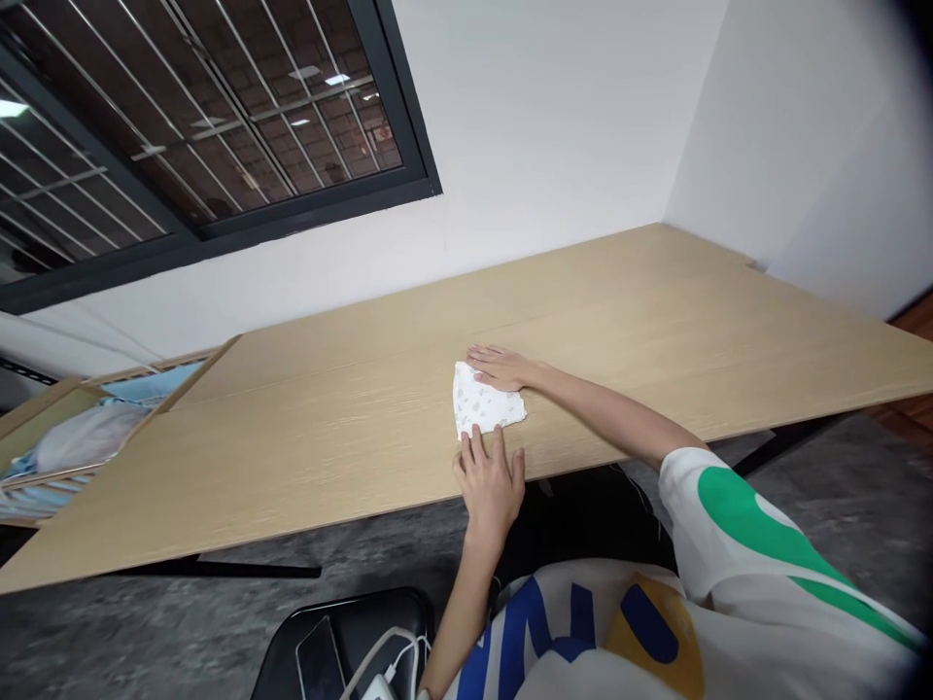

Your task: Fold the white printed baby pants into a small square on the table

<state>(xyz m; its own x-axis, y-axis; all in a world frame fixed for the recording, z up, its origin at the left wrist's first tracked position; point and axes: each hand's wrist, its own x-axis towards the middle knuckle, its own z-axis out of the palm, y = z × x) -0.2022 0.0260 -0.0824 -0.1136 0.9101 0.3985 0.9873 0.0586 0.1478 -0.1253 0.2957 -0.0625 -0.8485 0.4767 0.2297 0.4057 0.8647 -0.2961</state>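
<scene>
A small white cloth (487, 404) with a fine grey print lies folded flat on the wooden table (350, 418), near its front edge. My right hand (500, 367) rests flat over the cloth's far edge, fingers stretched out to the left. At the near edge, my left hand (490, 478) touches the cloth with its fingertips, fingers spread and pointing away from me. Neither hand grips the cloth. What the cloth is exactly, I cannot tell.
At the table's left end stands a wooden crib (156, 399) with light blue lining and a pale bundle in it. Below the front edge, a black chair (364, 608) holds a phone (319, 661) and a white charger with a cable. A barred window (219, 107) is behind.
</scene>
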